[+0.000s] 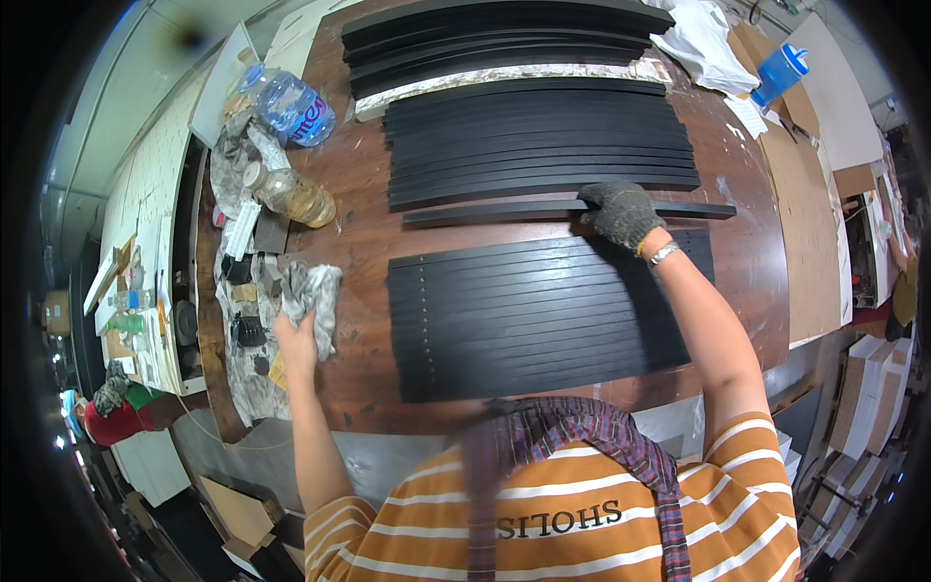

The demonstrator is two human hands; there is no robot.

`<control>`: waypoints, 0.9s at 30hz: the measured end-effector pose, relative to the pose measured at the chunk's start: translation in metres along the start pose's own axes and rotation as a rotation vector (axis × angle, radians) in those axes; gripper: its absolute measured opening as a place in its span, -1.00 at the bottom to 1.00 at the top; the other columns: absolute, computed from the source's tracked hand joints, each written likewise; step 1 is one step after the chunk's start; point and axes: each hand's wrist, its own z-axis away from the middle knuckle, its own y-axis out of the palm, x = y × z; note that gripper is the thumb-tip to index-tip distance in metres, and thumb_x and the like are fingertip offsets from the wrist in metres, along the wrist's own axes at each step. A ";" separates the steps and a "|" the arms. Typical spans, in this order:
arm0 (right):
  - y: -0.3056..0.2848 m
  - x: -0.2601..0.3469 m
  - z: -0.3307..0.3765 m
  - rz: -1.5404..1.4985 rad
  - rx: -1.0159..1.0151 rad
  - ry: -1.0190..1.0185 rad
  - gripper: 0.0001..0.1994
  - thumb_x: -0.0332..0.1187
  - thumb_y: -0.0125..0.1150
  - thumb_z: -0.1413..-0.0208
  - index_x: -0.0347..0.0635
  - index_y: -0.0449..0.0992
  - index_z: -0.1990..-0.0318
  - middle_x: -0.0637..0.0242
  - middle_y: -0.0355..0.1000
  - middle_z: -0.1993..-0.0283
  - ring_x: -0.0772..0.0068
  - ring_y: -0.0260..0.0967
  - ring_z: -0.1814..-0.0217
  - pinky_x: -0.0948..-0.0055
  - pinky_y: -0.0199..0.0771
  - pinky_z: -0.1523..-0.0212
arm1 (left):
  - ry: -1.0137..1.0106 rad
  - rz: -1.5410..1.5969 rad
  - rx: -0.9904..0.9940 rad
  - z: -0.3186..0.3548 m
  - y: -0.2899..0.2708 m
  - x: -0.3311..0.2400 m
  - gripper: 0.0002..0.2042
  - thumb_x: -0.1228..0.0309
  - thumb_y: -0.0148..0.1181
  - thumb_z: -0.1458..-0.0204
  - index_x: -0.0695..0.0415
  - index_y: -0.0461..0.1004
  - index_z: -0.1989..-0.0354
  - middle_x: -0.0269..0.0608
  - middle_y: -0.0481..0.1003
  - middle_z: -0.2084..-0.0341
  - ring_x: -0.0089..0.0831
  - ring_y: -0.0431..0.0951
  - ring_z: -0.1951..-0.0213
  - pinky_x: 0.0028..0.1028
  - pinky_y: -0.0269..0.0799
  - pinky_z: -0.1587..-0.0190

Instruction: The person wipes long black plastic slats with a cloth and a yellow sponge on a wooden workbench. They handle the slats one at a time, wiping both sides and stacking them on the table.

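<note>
My right hand [624, 215], in a dark grey knit glove, is closed around a single long black strip [495, 212] that lies crosswise over the table. Nearer to me, a row of black strips [524, 315] sits side by side, with a line of small dots across its left end. Just beyond the single strip is another row of black strips [538, 141]. At the left, my bare left hand [297, 341] grips a crumpled grey-and-white rag [318, 299] near the table's left side; its fingertips are partly hidden by the cloth.
The brown table [364, 373] carries a far stack of black strips [504, 39]. A large clear bottle [294, 107] and a jar of brownish liquid [291, 197] stand at the left, beside a stained cloth [238, 373] with small blocks. A blue cup [779, 75] is at the far right.
</note>
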 end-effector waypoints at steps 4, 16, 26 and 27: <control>0.021 0.013 -0.023 0.063 -0.018 -0.020 -0.67 -0.19 0.31 -0.08 0.00 0.65 0.00 0.13 0.62 0.08 0.02 0.56 0.01 0.12 0.53 -0.04 | 0.025 0.223 0.015 0.050 0.004 -0.005 -0.71 0.65 0.22 -0.03 0.38 0.55 0.03 -0.09 0.65 0.22 -0.44 0.60 0.12 -0.39 0.45 -0.02; 0.003 -0.002 0.034 -0.159 0.139 0.168 -0.62 0.04 0.28 -0.16 -0.04 0.71 0.10 0.19 0.63 0.11 0.12 0.56 -0.01 0.18 0.51 -0.11 | 0.053 0.333 -0.033 0.076 0.021 -0.024 -0.71 0.66 0.24 -0.01 0.38 0.56 0.05 -0.12 0.66 0.29 -0.46 0.60 0.21 -0.40 0.47 0.07; 0.017 -0.019 0.019 -0.032 0.009 0.208 -0.49 0.13 0.03 -0.29 -0.09 0.65 0.00 0.12 0.59 -0.04 -0.01 0.49 -0.14 0.09 0.42 -0.20 | 0.160 0.463 -0.040 0.079 0.037 -0.085 -0.65 0.66 0.24 -0.04 0.35 0.52 -0.05 -0.14 0.65 0.17 -0.47 0.60 0.16 -0.43 0.47 0.00; 0.008 -0.010 0.019 -0.032 -0.004 0.188 -0.49 0.14 0.04 -0.28 -0.11 0.66 0.02 0.11 0.60 -0.01 -0.02 0.50 -0.11 0.09 0.44 -0.17 | 0.172 0.453 -0.046 0.077 0.037 -0.094 -0.64 0.66 0.24 -0.04 0.34 0.52 -0.06 -0.14 0.65 0.17 -0.48 0.60 0.15 -0.43 0.47 0.00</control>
